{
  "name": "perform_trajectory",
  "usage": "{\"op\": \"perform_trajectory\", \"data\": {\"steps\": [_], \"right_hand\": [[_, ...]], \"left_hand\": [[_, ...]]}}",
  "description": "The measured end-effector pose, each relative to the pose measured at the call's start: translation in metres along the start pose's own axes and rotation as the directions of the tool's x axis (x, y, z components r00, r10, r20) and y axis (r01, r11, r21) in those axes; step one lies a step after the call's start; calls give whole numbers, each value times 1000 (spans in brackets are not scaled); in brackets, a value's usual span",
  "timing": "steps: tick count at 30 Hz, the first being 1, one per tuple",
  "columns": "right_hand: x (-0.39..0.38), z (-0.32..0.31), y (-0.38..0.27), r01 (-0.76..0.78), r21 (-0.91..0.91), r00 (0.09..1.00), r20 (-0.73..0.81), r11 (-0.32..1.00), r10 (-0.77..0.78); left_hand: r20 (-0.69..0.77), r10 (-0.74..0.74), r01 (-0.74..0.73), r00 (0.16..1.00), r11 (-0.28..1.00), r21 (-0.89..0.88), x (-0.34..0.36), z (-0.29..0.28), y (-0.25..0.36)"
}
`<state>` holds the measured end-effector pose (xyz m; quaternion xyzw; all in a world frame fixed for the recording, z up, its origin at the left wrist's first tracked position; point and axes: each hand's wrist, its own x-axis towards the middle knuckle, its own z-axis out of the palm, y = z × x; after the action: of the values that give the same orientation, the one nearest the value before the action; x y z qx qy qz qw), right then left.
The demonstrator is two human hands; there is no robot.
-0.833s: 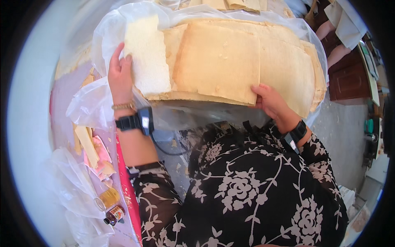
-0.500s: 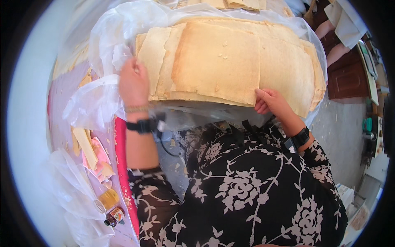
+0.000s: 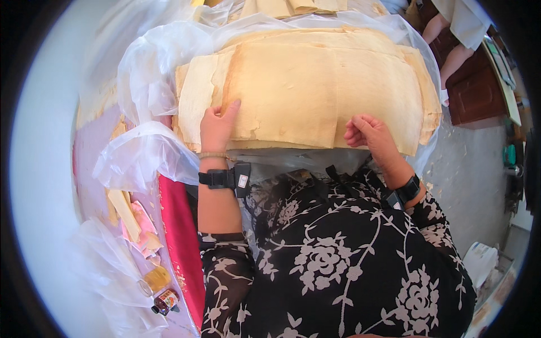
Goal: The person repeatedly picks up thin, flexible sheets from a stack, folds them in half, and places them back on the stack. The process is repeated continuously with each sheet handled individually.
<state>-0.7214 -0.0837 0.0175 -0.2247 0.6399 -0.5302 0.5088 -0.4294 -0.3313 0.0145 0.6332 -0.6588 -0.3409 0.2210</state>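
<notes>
A stack of thin tan sheets [image 3: 282, 84] with torn, uneven edges lies on crumpled clear plastic [image 3: 146, 73]. A paler torn piece [image 3: 194, 96] shows at its left side. My left hand [image 3: 220, 121] rests on the left part of the top sheet, thumb apart from the fingers and fingertips partly hidden. Over the lower right of the stack is my right hand [image 3: 363, 129], its fingers curled together with nothing visible in them.
More tan sheets [image 3: 293, 8] lie behind. At left, scraps [image 3: 124, 208], a jar of yellow liquid [image 3: 158, 277] and a small dark bottle [image 3: 160, 307] sit on the table. Another person's legs [image 3: 453, 59] show at upper right by a brown cabinet [image 3: 473, 98].
My left hand has let go of the pale piece and moved right onto the top sheet. My right hand has released that sheet's lower right corner and curled just right of it.
</notes>
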Motion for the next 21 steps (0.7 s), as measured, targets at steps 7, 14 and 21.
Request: {"op": "perform_trajectory", "data": {"steps": [7, 14, 21], "right_hand": [[-5, -24, 5, 83, 200, 997, -12, 976, -82], [-13, -84, -15, 80, 588, 992, 27, 805, -119], [-28, -115, 2, 177, 567, 980, -178, 804, -90]], "left_hand": [[131, 370, -68, 920, 480, -875, -54, 16, 94], [266, 711, -528, 651, 675, -516, -138, 130, 193], [251, 947, -827, 199, 300, -476, -161, 135, 177]]}}
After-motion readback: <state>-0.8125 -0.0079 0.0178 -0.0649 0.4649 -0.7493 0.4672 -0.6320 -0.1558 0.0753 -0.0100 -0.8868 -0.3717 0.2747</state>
